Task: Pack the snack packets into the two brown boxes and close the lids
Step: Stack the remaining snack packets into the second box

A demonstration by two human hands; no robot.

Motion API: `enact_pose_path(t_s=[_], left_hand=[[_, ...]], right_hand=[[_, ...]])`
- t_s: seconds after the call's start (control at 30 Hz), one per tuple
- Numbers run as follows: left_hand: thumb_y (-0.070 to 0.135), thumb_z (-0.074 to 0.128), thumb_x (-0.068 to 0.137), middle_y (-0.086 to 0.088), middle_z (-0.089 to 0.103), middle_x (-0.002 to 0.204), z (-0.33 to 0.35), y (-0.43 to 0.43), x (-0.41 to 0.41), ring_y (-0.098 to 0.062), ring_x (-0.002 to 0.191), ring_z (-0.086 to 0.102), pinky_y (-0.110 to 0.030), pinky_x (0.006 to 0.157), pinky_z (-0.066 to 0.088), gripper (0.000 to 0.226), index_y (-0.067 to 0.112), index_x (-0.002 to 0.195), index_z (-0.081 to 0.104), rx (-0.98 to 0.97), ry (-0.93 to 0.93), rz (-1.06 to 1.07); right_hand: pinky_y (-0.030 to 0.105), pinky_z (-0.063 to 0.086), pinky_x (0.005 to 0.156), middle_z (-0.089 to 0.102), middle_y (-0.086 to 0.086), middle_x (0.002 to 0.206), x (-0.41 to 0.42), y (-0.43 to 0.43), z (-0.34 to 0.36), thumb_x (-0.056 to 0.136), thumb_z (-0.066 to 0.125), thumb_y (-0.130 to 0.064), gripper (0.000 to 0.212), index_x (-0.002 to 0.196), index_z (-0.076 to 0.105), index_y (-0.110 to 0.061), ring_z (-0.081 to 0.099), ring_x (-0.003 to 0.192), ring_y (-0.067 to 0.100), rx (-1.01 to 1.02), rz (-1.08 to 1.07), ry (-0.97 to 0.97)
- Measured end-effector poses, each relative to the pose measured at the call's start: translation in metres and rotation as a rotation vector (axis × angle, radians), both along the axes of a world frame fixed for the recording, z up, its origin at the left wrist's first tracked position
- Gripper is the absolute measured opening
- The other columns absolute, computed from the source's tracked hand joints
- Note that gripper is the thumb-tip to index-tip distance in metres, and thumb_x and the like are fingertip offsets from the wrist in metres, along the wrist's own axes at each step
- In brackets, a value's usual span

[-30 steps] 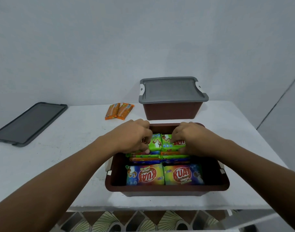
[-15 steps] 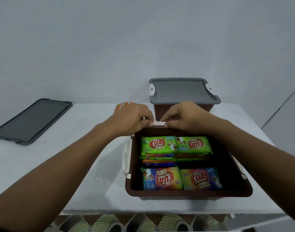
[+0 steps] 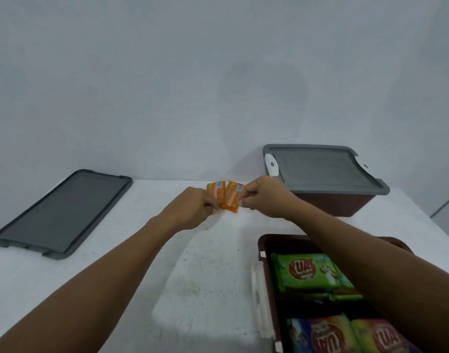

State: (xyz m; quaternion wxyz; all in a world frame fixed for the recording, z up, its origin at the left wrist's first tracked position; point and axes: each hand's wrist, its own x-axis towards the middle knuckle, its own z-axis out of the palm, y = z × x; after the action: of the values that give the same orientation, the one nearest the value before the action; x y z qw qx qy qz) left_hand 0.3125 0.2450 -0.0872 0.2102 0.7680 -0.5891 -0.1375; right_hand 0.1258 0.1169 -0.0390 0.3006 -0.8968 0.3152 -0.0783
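Head view: left hand [image 3: 193, 211] and right hand [image 3: 263, 197] each pinch an edge of the two small orange foil snack packets [image 3: 227, 197] at the far side of the white table [image 3: 142, 263], apart from the open brown plastic box [image 3: 263, 248]. Risk: the slick wrappers could slip from the fingertip pinch during the carry.

Plain pale grey-blue painted wall [image 3: 167, 85] filling 12 o'clock, faint round shadow [image 3: 261, 98] on it toward 1 o'clock, thin dark diagonal line [image 3: 445, 203] at 3 o'clock, flat white speckled tabletop [image 3: 131, 250] across the lower half, brighter light patch [image 3: 205, 276] at 6 o'clock
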Motion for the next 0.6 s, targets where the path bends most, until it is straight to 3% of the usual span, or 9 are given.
enact_pose_path(t_s=[0.07,0.13,0.27,0.37,0.47,0.6], left_hand=[[0.012,0.063,0.092,0.005,0.075,0.093,-0.006,-0.007,0.017,-0.017,0.083,0.066,-0.032,0.077,0.055,0.020,0.020,0.091,0.081,0.000,0.046,0.051],[0.009,0.062,0.091,0.005,0.076,0.090,-0.010,-0.016,0.029,-0.016,0.079,0.067,-0.030,0.074,0.055,0.022,0.020,0.091,0.082,-0.003,0.099,0.095],[0.019,0.069,0.089,0.006,0.070,0.082,-0.019,-0.045,0.050,-0.016,0.075,0.066,-0.025,0.060,0.046,0.010,0.018,0.082,0.076,-0.016,0.210,0.200],[0.029,0.071,0.088,0.005,0.065,0.085,-0.026,-0.066,0.056,-0.014,0.079,0.063,-0.029,0.065,0.047,0.013,0.016,0.087,0.072,0.014,0.229,0.233],[0.032,0.069,0.090,-0.005,0.069,0.100,-0.036,-0.084,0.058,-0.024,0.096,0.065,-0.034,0.078,0.052,0.022,0.012,0.097,0.071,0.065,0.200,0.245],[0.054,0.074,0.082,-0.007,0.070,0.094,-0.046,-0.098,0.062,-0.027,0.089,0.066,-0.032,0.062,0.044,0.048,0.011,0.099,0.063,0.128,0.243,0.297]], right_hand=[[0.013,0.047,0.049,0.074,0.008,0.076,0.018,-0.008,-0.007,0.086,0.072,-0.013,0.008,0.082,0.078,-0.012,0.065,0.065,0.014,0.075,-0.090,0.023],[0.023,0.057,0.059,0.075,0.012,0.080,0.034,-0.016,-0.016,0.088,0.071,-0.013,0.008,0.082,0.077,-0.012,0.072,0.074,0.023,0.143,-0.169,0.041],[0.037,0.064,0.073,0.076,0.016,0.087,0.064,-0.031,-0.040,0.091,0.060,-0.010,0.016,0.090,0.075,-0.006,0.075,0.082,0.028,0.243,-0.365,0.079],[0.045,0.064,0.076,0.074,0.018,0.089,0.083,-0.041,-0.058,0.094,0.054,-0.011,0.021,0.099,0.071,-0.002,0.075,0.082,0.031,0.224,-0.467,0.145],[0.044,0.063,0.078,0.073,0.016,0.092,0.095,-0.049,-0.072,0.094,0.056,-0.008,0.018,0.104,0.068,0.000,0.073,0.081,0.030,0.194,-0.513,0.204],[0.041,0.063,0.078,0.070,0.012,0.099,0.103,-0.059,-0.086,0.094,0.065,-0.019,0.013,0.102,0.062,-0.009,0.071,0.086,0.027,0.244,-0.622,0.156]])
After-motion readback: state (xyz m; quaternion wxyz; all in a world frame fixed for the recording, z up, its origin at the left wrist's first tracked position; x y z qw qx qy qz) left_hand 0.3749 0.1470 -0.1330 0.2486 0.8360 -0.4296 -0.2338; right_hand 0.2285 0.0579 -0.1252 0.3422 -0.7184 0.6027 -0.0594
